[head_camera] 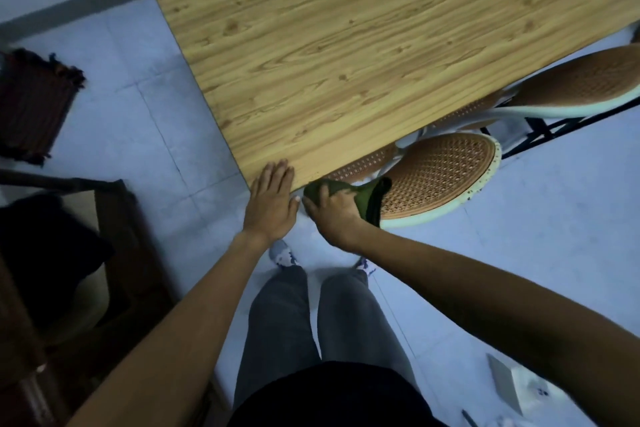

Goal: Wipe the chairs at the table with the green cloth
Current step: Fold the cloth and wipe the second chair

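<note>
Presently you stand on a pale tiled floor [519, 253] at the near corner of a wood-grain desk [363, 38], its top bare. A grey skirting line runs along the wall at upper left. A dark fringed mat [33, 104] lies on the floor to your left, and dark wooden furniture [69, 270] sits nearer you on that side.

Two chairs are tucked at the desk's right edge. The near chair [446, 166] has a rounded woven cane seat with a pale rim; part of it lies under the desk. The far chair [585, 83] is of the same make, blurred.

Your left hand [272, 203] lies flat, fingers released and extended, resting on the desk corner. Your right hand [334, 215] has its fingers clenched around the cloth [367, 199], a bunched dark green cloth, pressed against the near chair's left rim just below the desk edge. The two hands are just beside each other.
</note>
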Tool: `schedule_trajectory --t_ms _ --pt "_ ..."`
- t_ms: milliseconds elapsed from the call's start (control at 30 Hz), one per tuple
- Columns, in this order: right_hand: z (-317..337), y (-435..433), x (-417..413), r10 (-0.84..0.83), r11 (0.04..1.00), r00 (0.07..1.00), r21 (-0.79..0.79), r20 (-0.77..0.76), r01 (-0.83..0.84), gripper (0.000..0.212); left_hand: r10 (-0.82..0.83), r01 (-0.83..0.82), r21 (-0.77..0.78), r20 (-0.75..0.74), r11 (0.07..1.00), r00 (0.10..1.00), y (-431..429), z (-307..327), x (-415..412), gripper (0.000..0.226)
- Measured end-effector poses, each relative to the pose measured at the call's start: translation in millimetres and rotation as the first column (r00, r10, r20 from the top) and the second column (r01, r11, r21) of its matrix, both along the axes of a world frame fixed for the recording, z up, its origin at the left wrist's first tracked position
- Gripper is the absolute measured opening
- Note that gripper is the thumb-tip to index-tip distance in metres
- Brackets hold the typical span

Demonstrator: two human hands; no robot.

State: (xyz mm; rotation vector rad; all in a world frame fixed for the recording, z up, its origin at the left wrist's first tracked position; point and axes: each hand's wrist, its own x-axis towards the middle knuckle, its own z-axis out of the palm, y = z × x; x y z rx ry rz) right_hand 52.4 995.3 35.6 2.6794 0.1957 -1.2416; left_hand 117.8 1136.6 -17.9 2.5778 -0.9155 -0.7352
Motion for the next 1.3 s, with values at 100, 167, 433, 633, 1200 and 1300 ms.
schedule_trajectory --t_ms 100,167,433,633,1200,1300 --pt "26.2 -31.9 -58.8 -0.081 0.987 0.975 0.150 0.206 0.051 0.089 -0.044 0.045 0.072 -0.015 0.996 0.999 -2.1 8.6 3.8 0.066" --pt "40.2 -70.3 -96.5 -0.073 0.986 0.953 0.166 0.294 0.024 0.102 -0.065 0.066 0.119 -0.018 0.991 0.998 -2.7 11.9 5.5 0.068" --pt "46.7 -140.1 -130.7 -0.032 0.990 0.935 0.140 0.353 -0.018 0.057 -0.145 0.155 0.232 -0.059 0.960 0.988 -3.8 14.1 11.8 0.078" --pt "25.8 -39.7 -58.7 -0.105 0.980 0.983 0.182 0.153 0.077 0.069 -0.124 0.144 0.223 -0.100 0.964 0.987 -4.4 15.7 12.4 0.076" --pt "13.0 -25.9 -66.8 -0.339 0.934 0.894 0.224 0.295 0.280 0.064 -0.211 0.267 0.258 -0.223 0.929 0.952 -0.5 11.9 34.2 0.079" --pt "21.3 -58.0 -116.9 -0.429 0.903 0.777 0.240 0.460 0.356 0.063 -0.226 0.273 0.243 -0.203 0.931 0.953 2.8 9.5 33.9 0.081"
